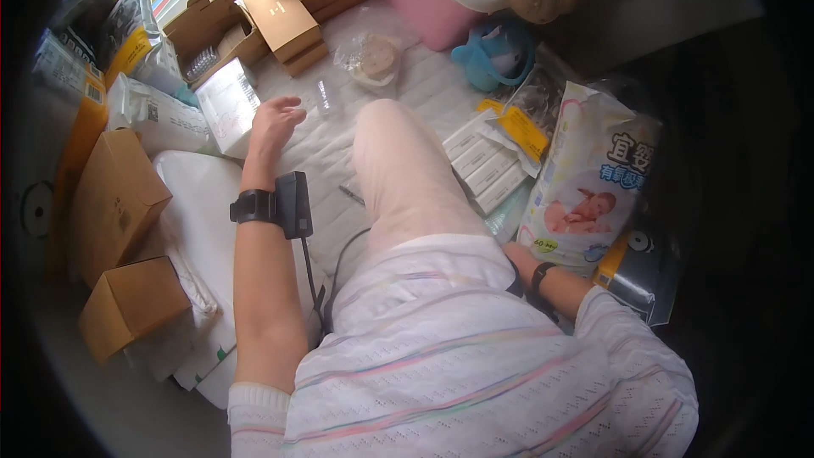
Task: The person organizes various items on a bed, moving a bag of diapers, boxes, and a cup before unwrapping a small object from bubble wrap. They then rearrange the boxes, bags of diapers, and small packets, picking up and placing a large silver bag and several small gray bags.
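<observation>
Quilted floor mat, hemmed in by packaging. Brown cartons stacked far left, out of the way. Left hand hovers loosely open, empty, beside a white box. Right hand braced low behind the thigh, probably for support; its grip can't be made out.

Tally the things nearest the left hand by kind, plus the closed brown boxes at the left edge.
White box by the left hand: 1
Small clear vial on the mat: 1
Clear bag with a round item: 1
Closed brown boxes, left edge: 2
Total: 5
</observation>
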Demonstrator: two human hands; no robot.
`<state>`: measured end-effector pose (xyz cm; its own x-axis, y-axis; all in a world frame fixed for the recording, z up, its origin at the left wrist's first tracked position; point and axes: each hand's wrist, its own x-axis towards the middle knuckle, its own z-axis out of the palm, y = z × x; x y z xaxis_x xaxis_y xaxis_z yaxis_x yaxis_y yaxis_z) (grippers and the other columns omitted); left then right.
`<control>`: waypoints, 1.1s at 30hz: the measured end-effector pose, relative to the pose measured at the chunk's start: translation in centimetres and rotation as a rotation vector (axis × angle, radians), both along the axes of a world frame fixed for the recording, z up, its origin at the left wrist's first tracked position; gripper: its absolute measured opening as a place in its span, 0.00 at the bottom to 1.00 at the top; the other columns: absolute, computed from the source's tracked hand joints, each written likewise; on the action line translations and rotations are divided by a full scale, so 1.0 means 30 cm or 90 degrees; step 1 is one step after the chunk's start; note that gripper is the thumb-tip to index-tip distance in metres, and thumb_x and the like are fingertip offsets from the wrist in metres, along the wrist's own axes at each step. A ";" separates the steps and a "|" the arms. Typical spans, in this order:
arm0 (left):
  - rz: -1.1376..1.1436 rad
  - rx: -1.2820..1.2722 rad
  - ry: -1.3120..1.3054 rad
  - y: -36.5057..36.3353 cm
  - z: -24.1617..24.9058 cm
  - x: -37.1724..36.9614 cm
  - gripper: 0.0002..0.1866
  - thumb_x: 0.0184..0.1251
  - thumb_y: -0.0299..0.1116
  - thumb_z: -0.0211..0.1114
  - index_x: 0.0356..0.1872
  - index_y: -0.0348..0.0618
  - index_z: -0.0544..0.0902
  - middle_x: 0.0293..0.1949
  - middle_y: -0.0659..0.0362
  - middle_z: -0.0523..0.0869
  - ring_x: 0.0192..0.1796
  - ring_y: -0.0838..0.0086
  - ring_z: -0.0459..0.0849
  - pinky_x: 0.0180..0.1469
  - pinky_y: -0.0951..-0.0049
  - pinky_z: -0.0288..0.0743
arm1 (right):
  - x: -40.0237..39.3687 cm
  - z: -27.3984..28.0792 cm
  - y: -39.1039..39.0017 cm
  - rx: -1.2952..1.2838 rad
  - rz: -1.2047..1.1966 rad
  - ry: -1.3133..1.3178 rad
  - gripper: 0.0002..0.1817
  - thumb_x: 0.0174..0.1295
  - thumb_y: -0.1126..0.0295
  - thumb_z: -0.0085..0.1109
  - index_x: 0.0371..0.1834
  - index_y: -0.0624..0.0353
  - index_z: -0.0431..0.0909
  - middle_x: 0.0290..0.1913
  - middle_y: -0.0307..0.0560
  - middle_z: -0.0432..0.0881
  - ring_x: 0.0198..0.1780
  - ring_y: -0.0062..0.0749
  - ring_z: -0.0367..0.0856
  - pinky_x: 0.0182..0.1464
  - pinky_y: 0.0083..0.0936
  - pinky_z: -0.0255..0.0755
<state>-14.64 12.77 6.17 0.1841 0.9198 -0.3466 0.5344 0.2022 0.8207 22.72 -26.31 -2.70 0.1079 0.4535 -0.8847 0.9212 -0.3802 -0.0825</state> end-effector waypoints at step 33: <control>-0.036 -0.053 0.053 -0.037 0.000 -0.009 0.19 0.54 0.32 0.61 0.49 0.39 0.77 0.33 0.63 0.80 0.34 0.78 0.76 0.37 0.77 0.69 | 0.003 0.418 -0.510 -0.149 -0.066 0.309 0.20 0.58 0.55 0.49 0.45 0.57 0.78 0.46 0.56 0.78 0.49 0.44 0.76 0.50 0.33 0.67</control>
<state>-14.91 11.66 6.17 0.2028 0.8759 -0.4379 0.6124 0.2355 0.7547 22.82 -41.62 9.83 -0.3035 0.2469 -0.9203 0.7555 -0.5263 -0.3903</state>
